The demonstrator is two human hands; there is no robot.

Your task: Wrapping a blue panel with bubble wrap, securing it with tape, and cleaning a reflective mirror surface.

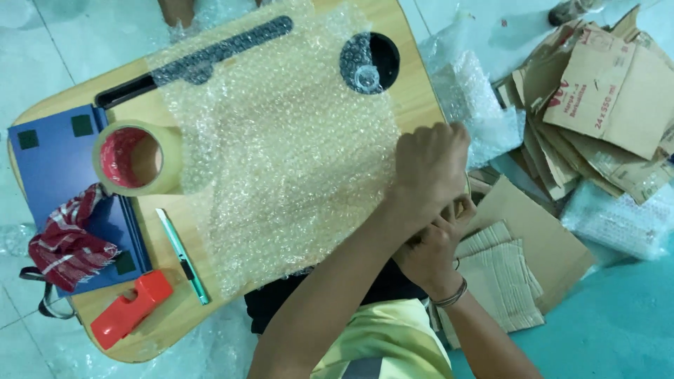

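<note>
Left hand (430,167): I see it curled into a fist at the right edge of the bubble wrap sheet (295,147), knuckles up, fingers clamped on that edge.
Right hand (432,256): it sits just below the left one and touches it, fingers bent inward; I cannot tell what they pinch, since the left wrist covers them. A thin bracelet circles its wrist.
Bubble wrap sheet: it lies spread flat over the middle and right of the counter (168,323), reaching from the near edge up to the far edge.
Orange tool (130,307): I find it at the near left corner of the counter, well apart from both hands.
Green cutter (182,256): it lies just beside the sheet's left edge, pointing towards the orange tool.
Checked cloth (67,238): red and white, bunched on the blue board (53,165) at the left end.
Tape roll (137,158): a wide tan roll lying flat, half on the blue board, touching the sheet's left edge.
Round hole (370,62): a dark cup recess in the counter's far right corner, partly under the sheet.
Black slot (196,60): a long dark strip along the far edge, also partly under the sheet.
Cardboard pieces (604,105): heaped on the floor to the right, with flatter corrugated pieces (512,274) nearer my hands.
</note>
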